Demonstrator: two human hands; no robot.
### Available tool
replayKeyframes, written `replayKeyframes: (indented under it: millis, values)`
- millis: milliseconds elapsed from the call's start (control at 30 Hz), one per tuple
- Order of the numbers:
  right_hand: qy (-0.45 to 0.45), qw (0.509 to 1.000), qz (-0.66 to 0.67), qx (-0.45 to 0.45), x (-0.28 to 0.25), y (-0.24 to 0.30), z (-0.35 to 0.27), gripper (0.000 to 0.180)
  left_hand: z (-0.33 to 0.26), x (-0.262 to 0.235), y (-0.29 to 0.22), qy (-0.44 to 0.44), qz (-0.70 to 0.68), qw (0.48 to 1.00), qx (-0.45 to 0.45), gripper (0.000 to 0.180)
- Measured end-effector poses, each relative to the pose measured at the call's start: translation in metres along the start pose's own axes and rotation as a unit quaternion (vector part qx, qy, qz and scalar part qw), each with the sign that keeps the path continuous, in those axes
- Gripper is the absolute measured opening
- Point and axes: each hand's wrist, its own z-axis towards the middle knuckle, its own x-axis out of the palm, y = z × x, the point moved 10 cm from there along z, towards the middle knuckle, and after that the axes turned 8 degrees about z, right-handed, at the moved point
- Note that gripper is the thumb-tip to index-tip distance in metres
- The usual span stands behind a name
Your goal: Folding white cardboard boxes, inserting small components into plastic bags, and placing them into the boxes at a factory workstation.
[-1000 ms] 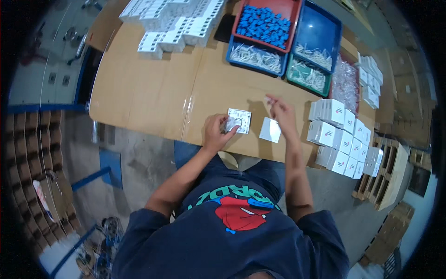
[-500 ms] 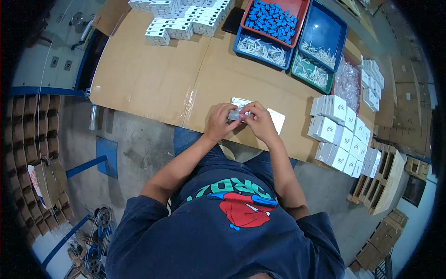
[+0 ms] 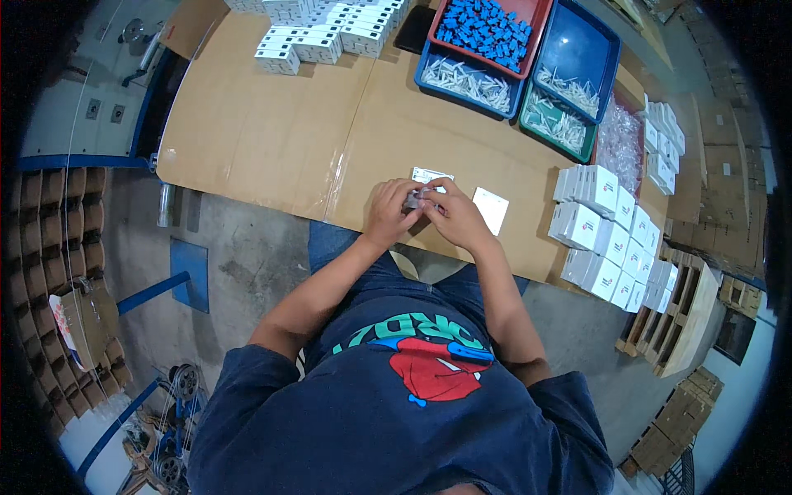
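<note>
My left hand (image 3: 388,214) and my right hand (image 3: 458,218) meet close to the table's near edge. Pinched between their fingertips is a small clear plastic bag (image 3: 415,200); its contents are too small to make out. Just beyond the fingers lies a white printed piece (image 3: 432,176), partly hidden by my hands. A flat white card (image 3: 491,211) rests on the table beside my right hand.
On the cardboard-covered table (image 3: 264,140), stacked white boxes (image 3: 318,48) stand far left and more white boxes (image 3: 598,239) at right. A red tray (image 3: 540,21) of blue parts sits over a blue tray (image 3: 422,81) of white pieces. Clear bags (image 3: 619,140) fill another container.
My right hand has shifted slightly left, with its fingers nearer the left ones over the plastic bag. More of the flat white card shows now. The head view has shifted slightly.
</note>
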Motion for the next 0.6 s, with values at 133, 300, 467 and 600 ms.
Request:
replayKeyframes:
  millis: [133, 300, 467, 600]
  values:
    - [-0.017, 0.996, 0.087, 0.014, -0.011, 0.0, 0.003, 0.023, 0.002, 0.001, 0.008, -0.007, -0.007, 0.999, -0.042, 0.041]
    - [-0.084, 0.99, 0.112, 0.03, -0.053, -0.036, 0.023, 0.023, 0.003, 0.003, 0.016, -0.012, -0.032, 0.994, -0.105, 0.041]
    - [-0.235, 0.966, -0.045, 0.095, -0.131, -0.072, 0.064, 0.019, 0.002, 0.0, 0.018, -0.032, -0.022, 0.992, -0.116, 0.04]
    - [-0.316, 0.931, -0.18, 0.041, -0.181, -0.075, 0.108, 0.014, 0.002, -0.001, 0.016, -0.047, -0.004, 0.994, -0.099, 0.039]
